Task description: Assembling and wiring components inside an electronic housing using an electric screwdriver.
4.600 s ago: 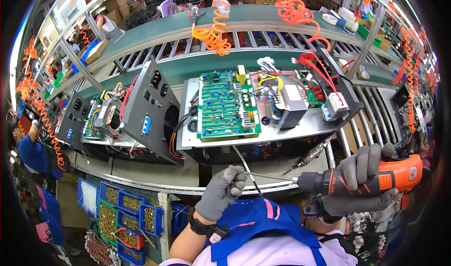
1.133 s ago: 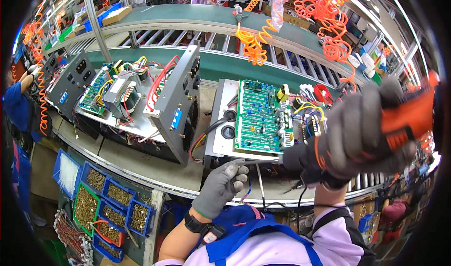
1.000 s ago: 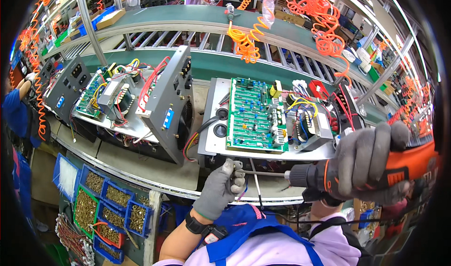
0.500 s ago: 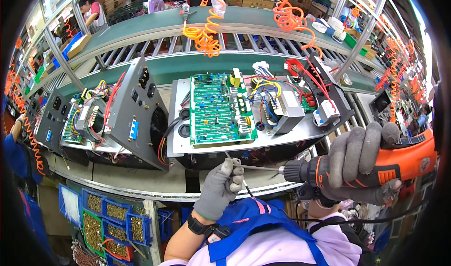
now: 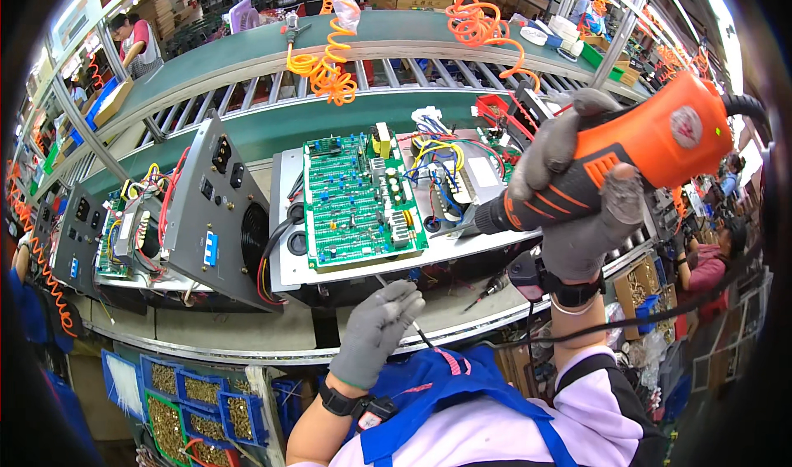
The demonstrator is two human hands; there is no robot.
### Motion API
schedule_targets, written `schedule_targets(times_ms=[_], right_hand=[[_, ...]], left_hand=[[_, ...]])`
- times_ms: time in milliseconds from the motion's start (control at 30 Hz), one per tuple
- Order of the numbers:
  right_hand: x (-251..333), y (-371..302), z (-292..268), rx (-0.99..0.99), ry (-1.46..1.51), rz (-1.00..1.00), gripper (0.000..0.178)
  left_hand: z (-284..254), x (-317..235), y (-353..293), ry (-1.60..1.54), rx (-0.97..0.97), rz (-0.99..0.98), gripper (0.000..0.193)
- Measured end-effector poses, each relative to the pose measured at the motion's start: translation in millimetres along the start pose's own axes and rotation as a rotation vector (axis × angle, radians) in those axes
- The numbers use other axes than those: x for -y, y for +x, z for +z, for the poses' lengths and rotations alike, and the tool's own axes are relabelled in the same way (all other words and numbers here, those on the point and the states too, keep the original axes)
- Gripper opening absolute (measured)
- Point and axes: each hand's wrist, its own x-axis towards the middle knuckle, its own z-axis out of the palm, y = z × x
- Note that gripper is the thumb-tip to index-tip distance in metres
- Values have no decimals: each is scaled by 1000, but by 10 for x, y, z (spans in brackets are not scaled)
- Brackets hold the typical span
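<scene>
Hands, two, in grey gloves, held well apart from each other, seen from the head view. Right hand [image 5: 582,191]: clamped round the body of an orange-and-black power driver [image 5: 660,149], black cord [image 5: 747,108] at its rear, chuck [image 5: 493,215] aimed leftward over the near part of an open chassis [image 5: 290,251]. Left hand [image 5: 375,331]: fingers drawn together just in front of the chassis, beside a thin pale lead [image 5: 419,332]; whether anything small is pinched there, cannot tell. Step in hand, by judgement: bringing the driver to a fastening point; the next move would call for lining up the bit squarely and keeping loose wires clear of it. Bit tip contact: not readable. Position of driver: in the right hand's grip, above and to the right of the left hand, its nose near the boxy transformer [image 5: 485,174]. Chassis: beyond the left hand, on the bench [image 5: 194,320], bearing a green circuit board [image 5: 351,199]. Also listed: a second unit with upright grey panel [image 5: 210,228], to the left; blue bins [image 5: 258,417] of small metal fasteners, lower left.
</scene>
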Motion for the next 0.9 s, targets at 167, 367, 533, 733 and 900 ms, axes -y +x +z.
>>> schedule_targets(times_ms=[167,367,533,733,900], right_hand=[[-120,33,48,-13,-79,-38,62],[-126,66,84,16,-78,3,64],[-155,145,117,96,-39,29,66],[-299,307,132,101,153,116,62],[-415,423,143,140,-100,164,63]], left_hand=[[-84,-88,-77,58,-12,34,39],[-49,-129,-97,81,-86,2,36],[-250,-60,-30,78,-88,-16,29],[-267,-73,-14,-7,-47,-56,32],[-194,-121,-21,-21,-111,-94,27]])
